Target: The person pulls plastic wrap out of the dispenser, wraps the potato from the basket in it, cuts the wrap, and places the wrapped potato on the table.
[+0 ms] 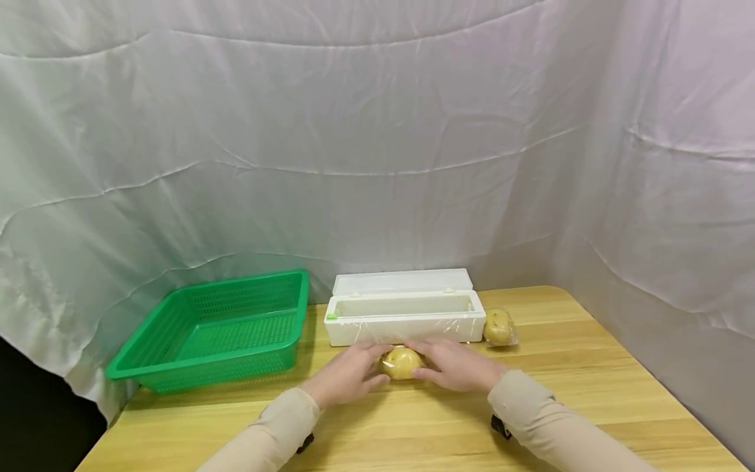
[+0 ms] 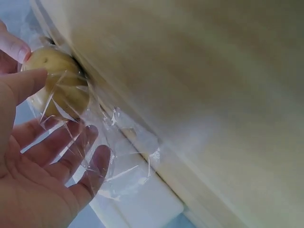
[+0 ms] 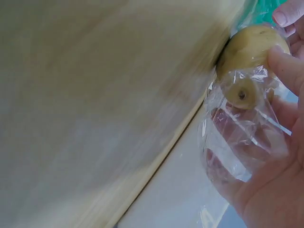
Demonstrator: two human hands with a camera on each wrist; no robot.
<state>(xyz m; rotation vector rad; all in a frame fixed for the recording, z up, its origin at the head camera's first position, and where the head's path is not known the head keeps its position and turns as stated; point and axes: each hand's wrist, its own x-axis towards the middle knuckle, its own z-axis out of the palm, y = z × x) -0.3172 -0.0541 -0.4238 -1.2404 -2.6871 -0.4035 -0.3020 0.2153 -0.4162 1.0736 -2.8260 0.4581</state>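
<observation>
A yellow potato [image 1: 401, 363] in clear plastic wrap [image 2: 128, 161] lies on the table before a white box, between my two hands. My left hand [image 1: 348, 373] holds its left side, thumb [image 2: 33, 80] on the potato and fingers bent behind the loose film. From the right side my right hand [image 1: 454, 364] holds it too, thumb [image 3: 285, 64] against the skin. Loose film [image 3: 237, 128] spreads over the right fingers, and a dark eye shows on the potato's end in the right wrist view.
Directly behind the hands stands the long white box [image 1: 407, 330], its lid [image 1: 404, 282] raised and a green piece [image 1: 331, 316] at its left corner. Another wrapped potato [image 1: 498, 327] sits at its right end. A green basket [image 1: 206, 367] is at the left; grey curtains hang behind.
</observation>
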